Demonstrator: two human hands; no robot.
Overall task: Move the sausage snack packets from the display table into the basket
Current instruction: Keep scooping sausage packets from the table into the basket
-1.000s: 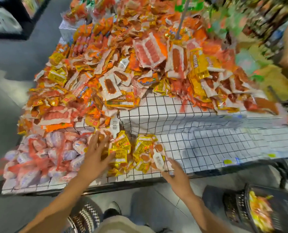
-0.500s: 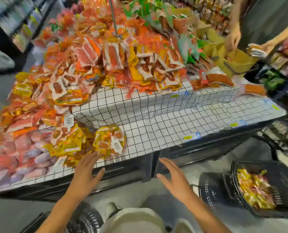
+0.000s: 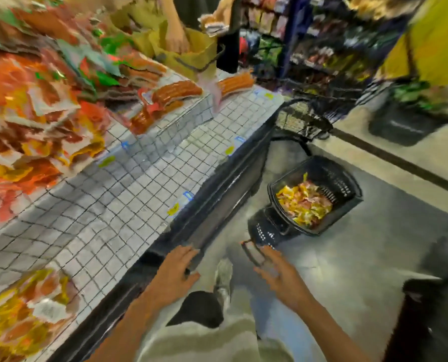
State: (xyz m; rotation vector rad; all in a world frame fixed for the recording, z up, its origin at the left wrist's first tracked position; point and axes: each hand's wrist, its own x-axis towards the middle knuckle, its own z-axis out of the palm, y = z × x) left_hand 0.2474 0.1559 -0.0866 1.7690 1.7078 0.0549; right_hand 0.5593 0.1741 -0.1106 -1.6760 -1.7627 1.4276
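Both hands hang empty with fingers spread loosely — the left hand (image 3: 177,271) at lower centre over the dark edge of the table (image 3: 128,194), the right hand (image 3: 279,275) just right of it. Sausage snack packets (image 3: 26,314) lie at lower left on the table — more fill the black basket (image 3: 348,184) on the floor, right of centre.

Both empty: left hand (image 3: 175,273) spread by the display table (image 3: 128,194) edge, right hand (image 3: 277,275) spread near basket (image 3: 348,186) holding sausage snack packets (image 3: 305,203).

packets (image 3: 26,317) — blurred, print unreadable | table (image 3: 107,220) — cut off left
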